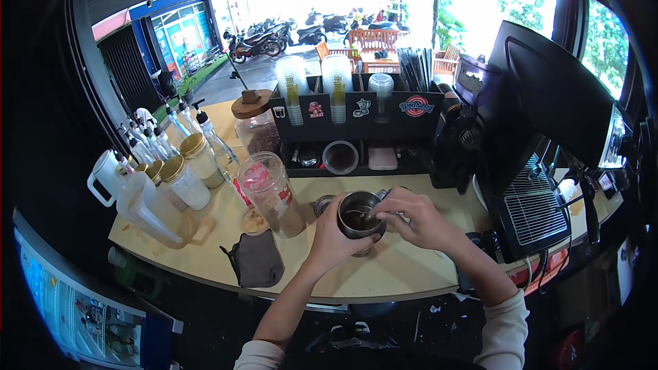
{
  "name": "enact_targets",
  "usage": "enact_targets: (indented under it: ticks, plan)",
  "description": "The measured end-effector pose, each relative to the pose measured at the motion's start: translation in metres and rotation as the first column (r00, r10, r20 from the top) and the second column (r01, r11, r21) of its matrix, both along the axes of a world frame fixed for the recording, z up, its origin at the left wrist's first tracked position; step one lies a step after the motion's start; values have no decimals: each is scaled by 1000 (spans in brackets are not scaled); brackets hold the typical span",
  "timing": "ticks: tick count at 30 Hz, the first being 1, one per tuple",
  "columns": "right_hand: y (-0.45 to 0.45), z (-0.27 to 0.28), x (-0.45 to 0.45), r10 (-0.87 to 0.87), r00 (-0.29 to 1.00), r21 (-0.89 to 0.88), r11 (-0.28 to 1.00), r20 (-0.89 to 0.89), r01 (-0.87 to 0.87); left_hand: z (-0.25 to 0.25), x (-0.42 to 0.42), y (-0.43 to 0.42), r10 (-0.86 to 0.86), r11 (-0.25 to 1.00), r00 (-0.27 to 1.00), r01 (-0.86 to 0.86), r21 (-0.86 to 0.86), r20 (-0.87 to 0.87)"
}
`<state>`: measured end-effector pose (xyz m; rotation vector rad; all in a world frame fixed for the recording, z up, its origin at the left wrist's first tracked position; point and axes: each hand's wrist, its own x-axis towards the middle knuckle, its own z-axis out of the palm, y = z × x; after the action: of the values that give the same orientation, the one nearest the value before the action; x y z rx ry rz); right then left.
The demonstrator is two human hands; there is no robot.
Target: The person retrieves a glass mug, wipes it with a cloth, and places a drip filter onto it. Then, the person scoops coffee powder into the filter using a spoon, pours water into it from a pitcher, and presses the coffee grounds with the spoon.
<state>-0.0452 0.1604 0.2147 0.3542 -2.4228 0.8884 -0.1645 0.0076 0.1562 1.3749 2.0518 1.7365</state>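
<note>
Smooth, round metal cup (356,204) above our pale tabletop (418,274), our left fingers (333,223) curled around its wall, right fingers (396,207) pinched on a thin, shiny utensil (367,215) inside.

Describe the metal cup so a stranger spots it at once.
Look over the pale counter, in front of the black rack. There the left hand holds the metal cup while the right hand reaches over its rim. Unlike the tall clear jar to picture left, it is dark and hand-held.
</note>
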Motion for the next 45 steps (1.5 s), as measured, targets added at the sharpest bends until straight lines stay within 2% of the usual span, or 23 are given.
enact_targets:
  ticks: [1, 3, 5, 7, 9, 13, 16, 19, 20, 22, 24, 26, 28, 30, 31, 33, 38, 40, 42, 45]
  plan:
    - [1, -1, -2, 0, 1000, -1, 1000, 1, 0, 1, 0, -1, -55, 999, 997, 55, 1, 61]
    - [6, -3, -6, -15, 992, 120, 992, -125, 30, -3, -6, -1, -91, 996, 994, 90, 17, 52]
    - [0, -2, 0, -12, 996, 89, 996, -84, 20, -4, -12, -3, -124, 992, 992, 123, 37, 39]
    - [-3, 2, 3, -4, 999, 61, 998, -40, 7, -3, -15, -4, -212, 977, 971, 209, 44, 107]
    - [-4, 5, 4, 17, 993, 146, 989, -114, 0, -2, -17, -4, -239, 971, 968, 236, 47, 80]
    - [-2, 5, 3, -24, 985, 156, 987, -171, 51, 2, -26, -4, -272, 961, 961, 268, 62, 58]
    - [-5, 6, 5, 49, 981, 199, 980, -189, -11, 7, -29, -3, -322, 946, 945, 319, 57, 56]
    - [2, 9, 6, -10, 963, 298, 950, -268, 93, 13, -33, -1, -369, 928, 929, 367, 63, 36]
    - [0, 8, 6, 12, 966, 308, 949, -259, 70, 12, -35, 0, -368, 929, 929, 365, 66, 33]
    - [-4, 8, 7, 38, 967, 321, 946, -252, 47, 12, -41, 2, -325, 934, 932, 343, 101, -161]
    - [-9, 12, 10, 75, 969, 423, 906, -237, 33, 16, -42, 0, -350, 930, 922, 364, 61, -165]
    - [-4, 12, 7, 44, 961, 434, 897, -274, 83, 21, -42, -1, -380, 921, 910, 388, 19, -165]
    - [-4, 13, 8, 18, 950, 448, 884, -312, 130, 25, -43, -1, -414, 909, 909, 415, 21, -54]
    - [-10, 15, 10, 111, 968, 473, 881, -223, 8, 25, -42, -2, -420, 907, 906, 421, 18, -44]
    - [-9, 17, 10, 111, 968, 475, 880, -224, 9, 25, -42, -2, -429, 903, 903, 430, 13, -28]
    - [-5, 21, 11, 36, 959, 542, 830, -281, 127, 26, -41, -2, -419, 907, 906, 420, 13, -55]
    - [-7, 17, 11, 65, 961, 519, 851, -267, 86, 27, -42, -3, -410, 911, 910, 412, 18, -69]
    - [-8, 18, 12, 88, 961, 528, 847, -263, 67, 27, -40, -2, -384, 922, 909, 387, -12, -162]
    - [-3, 23, 12, 19, 946, 530, 832, -325, 165, 27, -41, -2, -395, 917, 907, 398, -9, -143]
    - [-10, 25, 15, 63, 966, 557, 825, -252, 92, 27, -41, -1, -389, 919, 907, 394, -3, -158]
